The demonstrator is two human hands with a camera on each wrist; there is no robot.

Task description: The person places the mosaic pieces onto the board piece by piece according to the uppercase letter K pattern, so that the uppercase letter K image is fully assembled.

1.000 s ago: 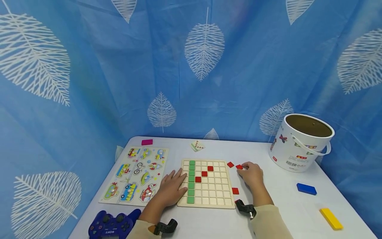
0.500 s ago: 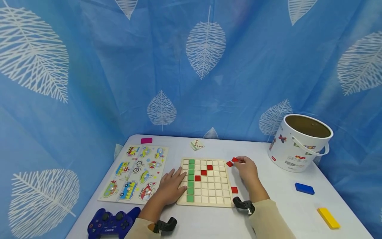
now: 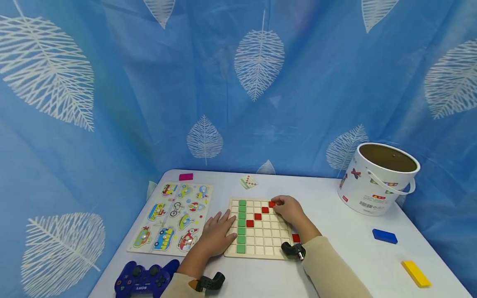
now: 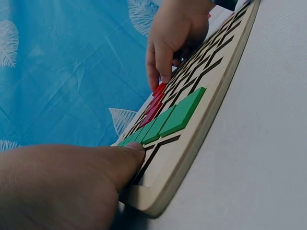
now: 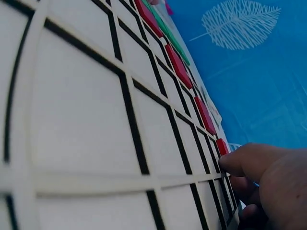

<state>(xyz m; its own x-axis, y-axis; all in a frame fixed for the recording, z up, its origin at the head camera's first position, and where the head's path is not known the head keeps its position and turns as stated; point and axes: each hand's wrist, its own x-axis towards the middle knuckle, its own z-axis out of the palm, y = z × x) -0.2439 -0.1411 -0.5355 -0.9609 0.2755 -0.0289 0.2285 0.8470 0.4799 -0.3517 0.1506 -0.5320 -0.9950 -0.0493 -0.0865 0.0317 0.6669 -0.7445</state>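
Note:
A wooden grid board lies on the table, with a green column of tiles near its left side. Red square tiles form a diagonal rising to the right. My right hand is over the board's far right part, its fingertips pinching a red tile at the upper end of that diagonal. The right wrist view shows this tile against the thumb. My left hand rests with spread, straight fingers on the board's left edge; its thumb touches the board beside the green tiles.
Another red tile lies by the board's right edge. A vehicle puzzle and a blue game controller are at left. A small pattern card lies behind. A white bucket, blue block and yellow block stand right.
My right hand has picked up a red tile from beside the board and carried it left onto the grid's far right part. The left hand has stayed in place.

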